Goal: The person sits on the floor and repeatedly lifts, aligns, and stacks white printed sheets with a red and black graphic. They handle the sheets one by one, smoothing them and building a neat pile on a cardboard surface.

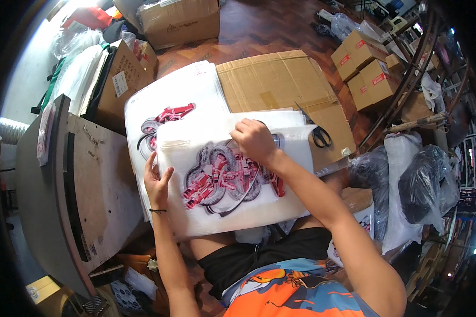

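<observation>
Your right hand [253,138] is over the upper part of the printed sheet [230,182], back of the hand up, fingers curled in. Their inner side is hidden, so I cannot tell how tightly they close or whether they pinch anything (a small dark bit shows just beside your knuckles, too little of it to name). Your left hand [156,182] is at the sheet's left edge, loosely open: the thumb stands apart from the fingers, which point away from you along that edge. A thin dark band [157,211] circles your left wrist.

The sheet is white and slightly shiny, lying in front of you above your lap, with grey coils and red shapes printed across its middle. Beyond it to the left, partly covered, lies a second white sheet [180,95] with a similar picture. A flat piece of cardboard [269,79] reaches out past both, and scissors [321,138] with black handles rest on it, just right of the printed sheet.

Farther out, a large cardboard box [182,24] sits on the floor [254,31] ahead, smaller boxes [373,84] are piled at the far right, and a white sack [399,185] stands at your right.
</observation>
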Demonstrator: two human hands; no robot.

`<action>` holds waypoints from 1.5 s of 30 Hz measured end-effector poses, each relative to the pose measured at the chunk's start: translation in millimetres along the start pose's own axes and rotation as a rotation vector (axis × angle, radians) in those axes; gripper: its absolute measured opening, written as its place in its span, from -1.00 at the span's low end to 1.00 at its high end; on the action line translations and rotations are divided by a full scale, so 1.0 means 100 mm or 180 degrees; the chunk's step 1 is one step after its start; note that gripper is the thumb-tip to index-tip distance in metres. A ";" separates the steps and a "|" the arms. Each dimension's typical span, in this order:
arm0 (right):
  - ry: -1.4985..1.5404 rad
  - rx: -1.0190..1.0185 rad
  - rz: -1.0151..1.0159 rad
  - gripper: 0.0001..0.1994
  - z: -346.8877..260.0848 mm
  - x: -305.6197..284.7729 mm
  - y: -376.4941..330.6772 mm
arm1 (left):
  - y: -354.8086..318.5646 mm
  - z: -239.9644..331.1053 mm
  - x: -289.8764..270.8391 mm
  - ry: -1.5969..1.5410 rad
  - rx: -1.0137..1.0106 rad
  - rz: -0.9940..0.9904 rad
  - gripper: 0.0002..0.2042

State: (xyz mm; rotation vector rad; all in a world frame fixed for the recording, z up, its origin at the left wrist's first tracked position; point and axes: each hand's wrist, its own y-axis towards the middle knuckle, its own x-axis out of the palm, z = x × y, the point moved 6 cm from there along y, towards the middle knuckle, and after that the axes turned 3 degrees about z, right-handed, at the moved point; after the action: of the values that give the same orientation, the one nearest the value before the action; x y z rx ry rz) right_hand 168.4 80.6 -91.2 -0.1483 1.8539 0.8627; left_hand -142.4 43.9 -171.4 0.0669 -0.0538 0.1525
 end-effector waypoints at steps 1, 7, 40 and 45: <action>0.0048 -0.0048 0.0187 -0.98 -0.05 -0.05 -0.07 | 0.00 -0.03 -0.03 0.0150 -0.0064 0.0044 -0.30; 0.0472 0.0523 0.0071 -0.81 0.10 0.03 -0.16 | -0.04 0.07 0.08 -0.0073 -0.0214 0.0079 -0.29; 0.2008 0.1509 -0.2553 -0.82 0.99 0.82 0.37 | 0.05 0.07 0.02 -0.0110 -0.0651 -0.0324 -0.32; 0.2507 0.1853 -0.2485 -0.81 1.13 0.92 0.27 | 0.03 0.07 0.04 -0.0123 -0.0716 -0.0292 -0.32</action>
State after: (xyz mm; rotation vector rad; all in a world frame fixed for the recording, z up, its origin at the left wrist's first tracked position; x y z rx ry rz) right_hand 199.7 195.6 -178.8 -0.8662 2.3894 -0.3518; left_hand -139.0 46.8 -163.9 -0.1520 -0.1059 0.0527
